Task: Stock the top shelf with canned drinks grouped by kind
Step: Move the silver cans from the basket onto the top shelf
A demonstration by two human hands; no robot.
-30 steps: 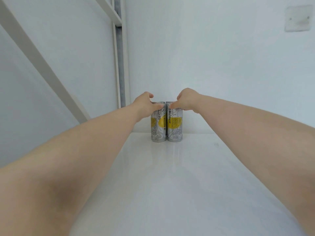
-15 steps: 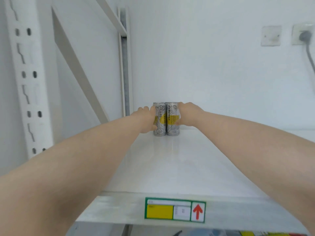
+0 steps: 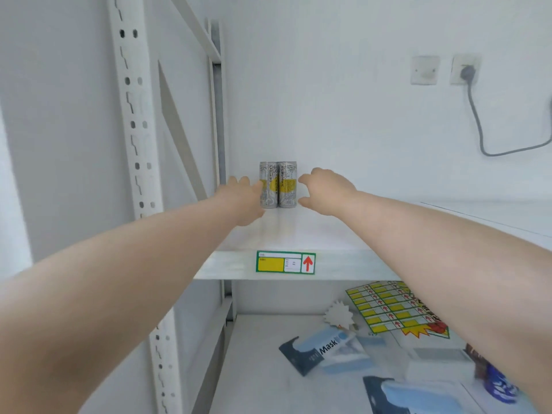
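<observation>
Cans (image 3: 278,184), 2 of 1 kind, stand touching at the top shelf (image 3: 343,234) back-left corner, left hand (image 3: 243,201) and right hand (image 3: 324,188) spread-fingered beside them, gripping nothing; most stocking apparently remains.

The white top shelf (image 3: 328,234) carries two silver-and-yellow cans (image 3: 277,185) upright, touching side by side at its back left; a green-bordered label (image 3: 285,262) sits on its front edge; the lower shelf (image 3: 254,369) holds mask packets (image 3: 325,352) and a sticker sheet (image 3: 394,309).

A shop stockroom: white slotted metal shelving (image 3: 131,115), a shelf price label (image 3: 285,262), mask packs (image 3: 325,352) below.
</observation>
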